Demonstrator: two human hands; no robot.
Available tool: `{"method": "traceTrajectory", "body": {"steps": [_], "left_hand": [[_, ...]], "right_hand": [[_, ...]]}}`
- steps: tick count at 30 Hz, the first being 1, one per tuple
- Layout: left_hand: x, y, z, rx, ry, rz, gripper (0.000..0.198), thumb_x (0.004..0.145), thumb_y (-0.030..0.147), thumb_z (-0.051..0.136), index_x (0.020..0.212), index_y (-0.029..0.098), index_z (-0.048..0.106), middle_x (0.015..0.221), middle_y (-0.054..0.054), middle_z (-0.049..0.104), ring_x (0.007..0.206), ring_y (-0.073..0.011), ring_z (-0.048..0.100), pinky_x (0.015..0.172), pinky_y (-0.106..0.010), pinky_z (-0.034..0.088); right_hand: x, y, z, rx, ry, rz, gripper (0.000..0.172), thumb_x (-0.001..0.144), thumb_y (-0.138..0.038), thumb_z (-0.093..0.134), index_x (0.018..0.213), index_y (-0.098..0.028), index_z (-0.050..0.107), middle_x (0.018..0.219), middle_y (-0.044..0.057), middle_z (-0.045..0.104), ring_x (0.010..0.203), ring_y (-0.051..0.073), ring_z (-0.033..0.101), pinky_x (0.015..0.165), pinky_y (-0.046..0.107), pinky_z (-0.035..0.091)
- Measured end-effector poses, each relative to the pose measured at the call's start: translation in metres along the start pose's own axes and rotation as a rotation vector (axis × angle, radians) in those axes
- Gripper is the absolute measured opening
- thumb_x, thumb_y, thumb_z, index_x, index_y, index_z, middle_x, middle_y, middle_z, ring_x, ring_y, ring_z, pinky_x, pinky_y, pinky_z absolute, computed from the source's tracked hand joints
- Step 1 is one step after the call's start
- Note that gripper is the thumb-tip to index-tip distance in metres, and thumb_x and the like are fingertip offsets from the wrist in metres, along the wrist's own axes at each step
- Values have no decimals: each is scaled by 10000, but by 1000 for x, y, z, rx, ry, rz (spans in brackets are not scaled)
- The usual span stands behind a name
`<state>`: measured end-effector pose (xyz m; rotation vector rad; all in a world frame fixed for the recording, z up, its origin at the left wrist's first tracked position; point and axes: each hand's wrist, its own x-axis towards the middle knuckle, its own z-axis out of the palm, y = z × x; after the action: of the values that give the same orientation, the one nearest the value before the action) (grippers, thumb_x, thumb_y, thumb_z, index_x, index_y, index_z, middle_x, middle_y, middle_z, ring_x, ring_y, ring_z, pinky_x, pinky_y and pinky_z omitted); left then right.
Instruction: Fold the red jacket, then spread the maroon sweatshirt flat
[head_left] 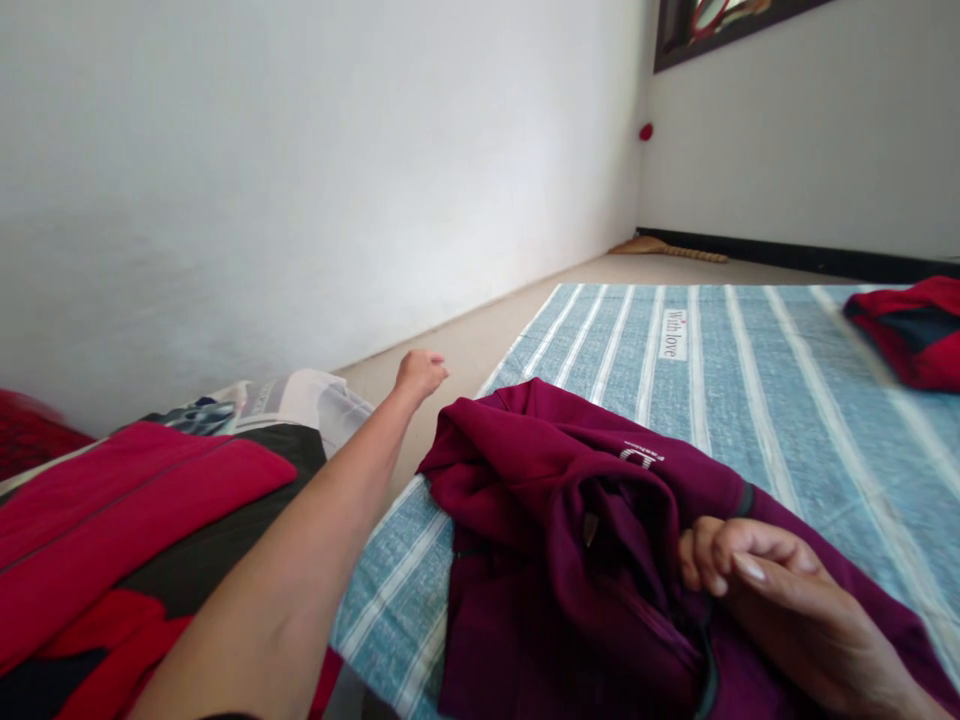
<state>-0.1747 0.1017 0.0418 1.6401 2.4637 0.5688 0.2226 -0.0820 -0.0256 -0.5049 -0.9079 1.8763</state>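
Note:
A maroon hooded sweatshirt (510,520) lies rumpled on the blue striped cloth, its hood opening facing me and white lettering on its chest. My right hand (787,590) is closed at the edge of the hood opening, with the fingers curled onto the fabric. My left hand (421,374) reaches forward over the floor, just beyond the sweatshirt's left side and apart from it. Its fingers are curled in, and nothing shows between them.
The striped cloth (720,390) bears a "With love" label. Red and dark clothes (150,490) are piled at left, with a white printed bag (300,400) behind. A red and navy garment (915,330) lies at right. A broom (667,248) rests near the far wall corner.

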Motion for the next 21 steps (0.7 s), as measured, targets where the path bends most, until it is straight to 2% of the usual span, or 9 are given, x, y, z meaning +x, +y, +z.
{"method": "traceTrajectory", "body": {"steps": [4, 7, 11, 15, 21], "left_hand": [[-36, 14, 19, -19, -83, 224, 174, 755, 224, 609, 866, 142, 714, 866, -31, 727, 845, -212, 663, 766, -249, 497], [-66, 32, 23, -33, -84, 399, 220, 773, 263, 565, 896, 155, 712, 959, -50, 715, 927, -225, 647, 865, -280, 481], [-102, 52, 16, -71, -79, 647, 230, 812, 253, 509, 926, 172, 691, 1049, -58, 683, 1027, -209, 614, 982, -307, 434], [-133, 57, 10, -98, -64, 964, 293, 801, 143, 466, 1026, 149, 653, 1127, -93, 651, 1102, -217, 584, 1013, -359, 435], [-162, 51, 9, -57, -131, 1140, 514, 678, -2, 420, 1146, 123, 591, 1222, -124, 597, 1193, -227, 521, 1022, -403, 440]], "right_hand": [[3, -3, 4, -3, -24, -43, 140, 810, -294, 642, 732, -194, 700, 682, 40, 592, 747, 188, 536, 726, 312, 424], [4, -5, 6, -1, -44, -71, 132, 817, -275, 636, 739, -196, 707, 693, 37, 610, 744, 185, 547, 731, 313, 421], [4, -8, 4, -57, -82, -95, 134, 829, -269, 628, 747, -200, 709, 713, 32, 628, 763, 184, 569, 763, 318, 421], [1, -18, -5, -243, -62, -119, 126, 834, -290, 635, 788, -200, 711, 742, 32, 643, 791, 192, 592, 811, 343, 425], [-16, -39, -14, -635, 22, -105, 175, 836, -336, 647, 755, -183, 675, 772, 39, 656, 776, 170, 595, 724, 287, 450]]}}
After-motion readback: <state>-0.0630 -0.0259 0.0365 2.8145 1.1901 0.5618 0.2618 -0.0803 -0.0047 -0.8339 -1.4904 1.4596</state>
